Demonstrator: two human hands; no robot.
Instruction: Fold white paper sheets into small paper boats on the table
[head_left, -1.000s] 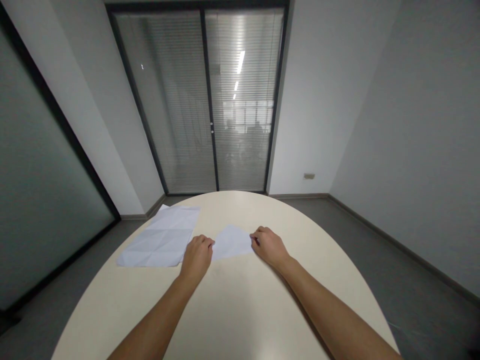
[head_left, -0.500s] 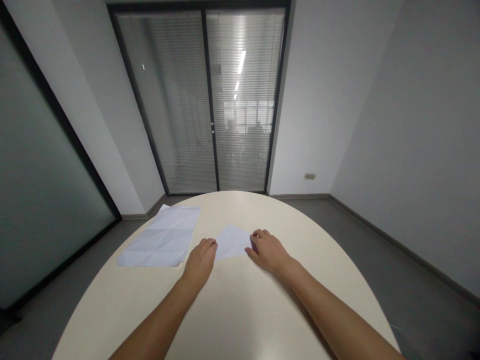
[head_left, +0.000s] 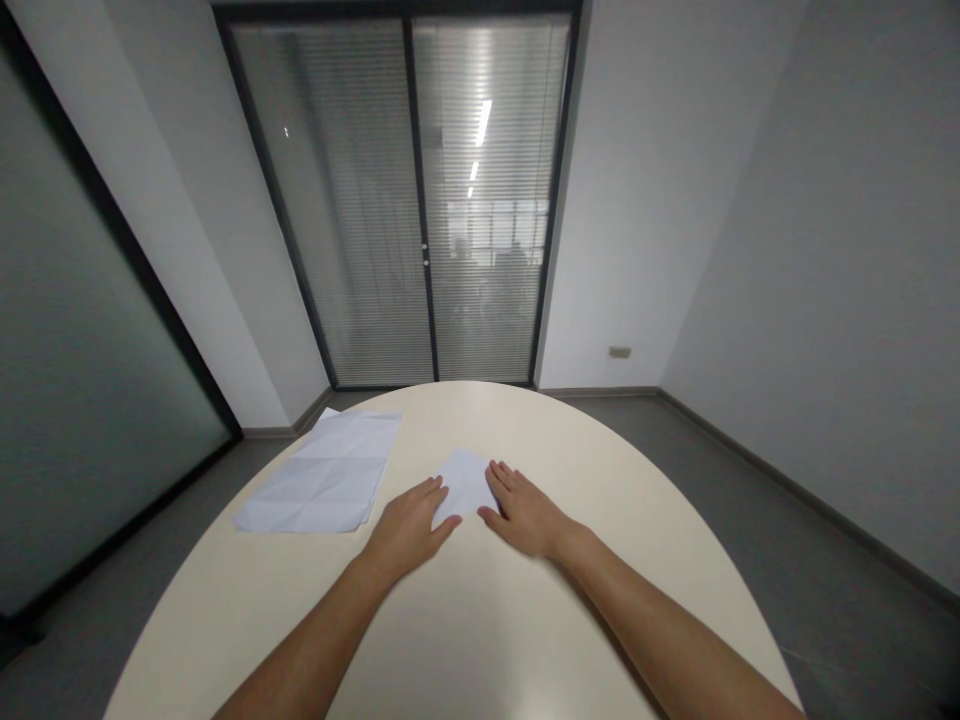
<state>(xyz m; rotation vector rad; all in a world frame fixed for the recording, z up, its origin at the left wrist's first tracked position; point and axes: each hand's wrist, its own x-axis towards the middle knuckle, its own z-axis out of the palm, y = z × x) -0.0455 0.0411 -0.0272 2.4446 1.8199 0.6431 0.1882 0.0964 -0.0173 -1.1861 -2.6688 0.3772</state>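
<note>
A small folded sheet of white paper (head_left: pixel 463 482) lies flat on the table between my two hands, its far edge coming to a blunt point. My left hand (head_left: pixel 411 522) rests on its left side, fingers stretched out and thumb spread toward the near edge. On the opposite side, my right hand (head_left: pixel 523 508) lies palm down with its fingertips over the paper's right part and the thumb apart. Both hands are open. The paper's left and right corners are hidden under the fingers.
Several creased white sheets (head_left: pixel 322 480) lie stacked at the table's left. The pale round table (head_left: pixel 600 600) curves away on both sides to a grey floor (head_left: pixel 720 470). Beyond it stands a glass door with blinds (head_left: pixel 480 300), beside white walls.
My left hand has opened, its thumb spreading out to the right. My right hand has slid left onto the paper and its curled fingers have straightened. The stacked sheets have stayed put.
</note>
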